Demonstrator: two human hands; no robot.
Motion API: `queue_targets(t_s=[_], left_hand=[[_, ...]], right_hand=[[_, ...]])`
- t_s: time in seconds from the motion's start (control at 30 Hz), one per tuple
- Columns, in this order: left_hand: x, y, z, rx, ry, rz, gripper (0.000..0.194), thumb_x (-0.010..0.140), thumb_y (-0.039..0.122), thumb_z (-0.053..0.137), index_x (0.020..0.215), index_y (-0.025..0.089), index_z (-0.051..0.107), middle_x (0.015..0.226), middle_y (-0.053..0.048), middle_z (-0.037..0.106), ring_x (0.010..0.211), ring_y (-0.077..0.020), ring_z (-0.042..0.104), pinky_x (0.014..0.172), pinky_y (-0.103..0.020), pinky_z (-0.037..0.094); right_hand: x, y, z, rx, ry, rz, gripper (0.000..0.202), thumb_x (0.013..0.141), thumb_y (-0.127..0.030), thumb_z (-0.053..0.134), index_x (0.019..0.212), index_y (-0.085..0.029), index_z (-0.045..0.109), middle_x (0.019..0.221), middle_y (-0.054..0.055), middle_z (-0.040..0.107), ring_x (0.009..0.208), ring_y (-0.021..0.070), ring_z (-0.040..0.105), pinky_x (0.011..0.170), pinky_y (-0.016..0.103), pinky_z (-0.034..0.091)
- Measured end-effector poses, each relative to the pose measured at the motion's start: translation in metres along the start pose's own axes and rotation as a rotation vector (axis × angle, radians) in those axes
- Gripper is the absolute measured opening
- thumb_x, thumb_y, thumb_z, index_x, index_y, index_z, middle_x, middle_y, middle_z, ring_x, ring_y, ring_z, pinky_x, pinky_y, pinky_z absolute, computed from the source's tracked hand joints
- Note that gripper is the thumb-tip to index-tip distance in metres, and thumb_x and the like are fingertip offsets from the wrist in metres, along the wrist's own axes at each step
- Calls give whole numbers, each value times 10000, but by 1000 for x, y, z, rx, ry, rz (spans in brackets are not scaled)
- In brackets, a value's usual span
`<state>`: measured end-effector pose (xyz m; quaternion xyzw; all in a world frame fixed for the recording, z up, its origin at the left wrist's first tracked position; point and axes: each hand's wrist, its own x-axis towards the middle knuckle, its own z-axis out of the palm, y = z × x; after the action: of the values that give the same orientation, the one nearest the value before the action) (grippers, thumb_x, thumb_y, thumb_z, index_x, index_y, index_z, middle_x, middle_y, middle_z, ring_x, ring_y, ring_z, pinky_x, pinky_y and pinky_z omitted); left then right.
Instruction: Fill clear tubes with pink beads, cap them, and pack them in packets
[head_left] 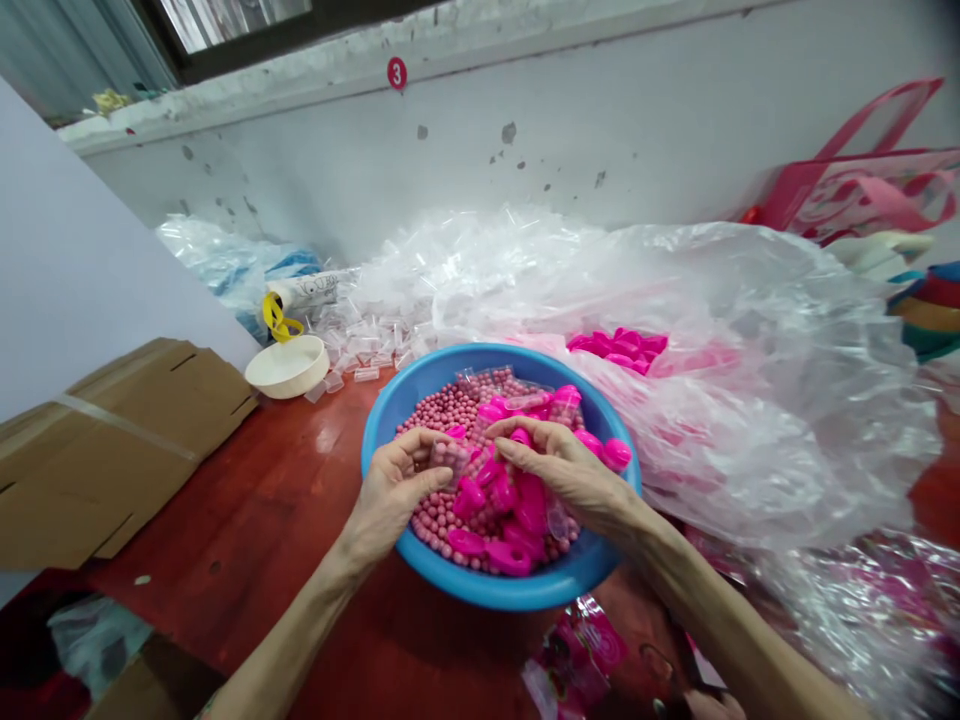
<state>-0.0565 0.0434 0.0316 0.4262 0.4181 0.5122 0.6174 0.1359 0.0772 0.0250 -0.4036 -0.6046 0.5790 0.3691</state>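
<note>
The left hand pinches; the right hand curves inward.

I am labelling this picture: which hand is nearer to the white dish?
Left. The left hand is to the right of the dish, over the left part of the bowl; the right hand is over its right part, farther away.

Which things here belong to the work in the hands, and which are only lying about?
Seem in use:
- blue basin
- pink beads
- bead-filled clear container
- bright pink plastic pieces

Seem only lying about:
- flattened cardboard
- pink bag
</note>
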Motion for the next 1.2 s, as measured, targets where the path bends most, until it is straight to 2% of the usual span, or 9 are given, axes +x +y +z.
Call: queue_targets(t_s=[0.1, 0.17, 0.33, 0.47, 0.57, 0.67, 0.87, 1.03, 1.2], left_hand=[[0, -3, 1, -27, -34, -41, 239, 615, 129, 812, 824, 158, 699, 706, 8, 718, 682, -128, 672, 664, -208, 538], [-2, -6, 4, -57, -59, -75, 254, 610, 156, 817, 829, 155, 688, 706, -8, 731, 657, -143, 686, 652, -232, 553], [-4, -10, 10, -119, -79, -140, 212, 654, 143, 787, 826, 130, 664, 734, -57, 757, 630, -166, 709, 597, -241, 572], [-7, -11, 9, -155, -81, -159, 253, 640, 93, 788, 863, 117, 671, 770, -79, 767, 673, -188, 726, 618, -249, 585], [-11, -9, 8, -195, -53, -122, 319, 602, 66, 809, 879, 155, 681, 794, -43, 774, 740, -190, 733, 677, -250, 588], [-11, -8, 10, -237, -12, -54, 306, 592, 96, 828, 856, 171, 691, 801, -29, 777, 763, -191, 734, 694, -248, 586], [-10, -12, 18, -201, 27, -62, 249, 627, 72, 796, 848, 132, 701, 753, -34, 765, 666, -163, 722, 642, -249, 595], [-15, -10, 17, -111, 85, 49, 258, 628, 16, 775, 837, 160, 727, 777, 3, 767, 703, -105, 698, 681, -169, 560], [-13, -12, 18, -107, 105, 34, 256, 603, 21, 788, 811, 162, 742, 774, -5, 769, 715, -106, 689, 697, -170, 548]], right_hand=[[-3, -1, 1, -14, 23, -25, 265, 832, -434, 505, 891, -177, 536, 702, -6, 580, 615, 137, 565, 599, 280, 446], [-4, -2, -1, -76, 48, -56, 239, 850, -419, 506, 871, -185, 554, 713, 0, 586, 650, 149, 564, 606, 281, 438], [-9, -1, -12, -278, 182, -128, 140, 797, -339, 638, 739, -222, 588, 638, -35, 511, 578, 133, 435, 566, 277, 341], [-13, -1, -18, -321, 275, -120, 305, 686, -286, 755, 563, -216, 485, 517, -70, 397, 502, 105, 313, 505, 270, 253], [-16, -8, -18, -225, 281, -69, 327, 702, -358, 737, 559, -211, 482, 487, -84, 375, 453, 86, 326, 453, 250, 255], [-19, -17, -14, -53, 237, 9, 293, 682, -446, 732, 687, -207, 562, 491, -86, 477, 397, 88, 436, 405, 236, 346], [-21, -18, -9, 152, 292, 66, 294, 545, -348, 842, 652, -166, 637, 524, -57, 608, 466, 67, 544, 475, 190, 442], [-19, -10, -7, 283, 343, 58, 253, 557, -316, 843, 671, -175, 666, 614, -37, 679, 520, 70, 604, 510, 173, 478], [-18, -5, 2, 313, 332, 4, 217, 623, -335, 809, 720, -188, 683, 577, -35, 665, 517, 94, 613, 515, 205, 499]])
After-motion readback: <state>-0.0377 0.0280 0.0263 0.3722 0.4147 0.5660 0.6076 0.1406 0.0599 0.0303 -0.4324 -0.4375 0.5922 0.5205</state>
